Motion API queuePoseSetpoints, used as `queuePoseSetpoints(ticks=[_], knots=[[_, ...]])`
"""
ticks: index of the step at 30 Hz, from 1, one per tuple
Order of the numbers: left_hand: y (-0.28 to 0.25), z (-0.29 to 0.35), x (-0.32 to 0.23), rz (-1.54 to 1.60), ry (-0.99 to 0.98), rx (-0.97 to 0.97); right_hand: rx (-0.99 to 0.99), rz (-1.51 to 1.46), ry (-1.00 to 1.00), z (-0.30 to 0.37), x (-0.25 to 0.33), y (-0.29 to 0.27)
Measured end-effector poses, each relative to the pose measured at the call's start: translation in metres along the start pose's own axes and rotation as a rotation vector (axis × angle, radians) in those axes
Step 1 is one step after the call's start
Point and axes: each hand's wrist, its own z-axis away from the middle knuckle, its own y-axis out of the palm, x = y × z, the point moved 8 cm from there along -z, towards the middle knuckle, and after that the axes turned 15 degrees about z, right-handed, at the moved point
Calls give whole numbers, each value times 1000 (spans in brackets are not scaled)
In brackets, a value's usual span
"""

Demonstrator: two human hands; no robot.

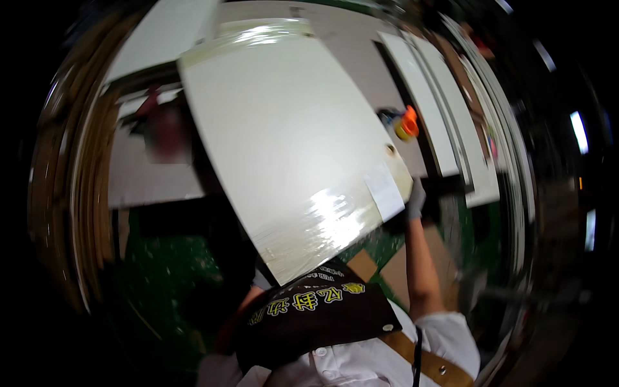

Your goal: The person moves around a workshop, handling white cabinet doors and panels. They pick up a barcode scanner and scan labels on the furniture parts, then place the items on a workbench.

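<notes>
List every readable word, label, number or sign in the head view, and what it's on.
Dark apron: a row of large yellow characters; wording not copied here.
Same apron, nearer the panel: smaller white lettering; not copied, partly too small to read.
White paper label on the wrapped white panel: any print too blurred to read.
Orange-and-yellow object beyond the panel: no legible text.

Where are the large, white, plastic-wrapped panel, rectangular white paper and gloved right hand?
White panel [293,138]: head view, broad face.
White paper [385,193]: head view, middle.
Gloved right hand [416,198]: head view, middle of glove.
</notes>
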Motion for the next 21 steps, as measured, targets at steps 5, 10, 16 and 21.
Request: queuePoseSetpoints(ticks=[5, 10, 16, 21], knots=[[-32, 29, -7, 149, -86, -147, -15, -128, -12, 19, -5, 0], [-56, 49, -22, 225, -21, -292, 182, -275, 91, 37, -11, 19], [-39, 61, -8, 291, 113, -451, 128, -520, 231, -47, -59, 17], [-14, 60, 2, 321, 203, -504, 111, -371, 84, -142, -48, 30]])
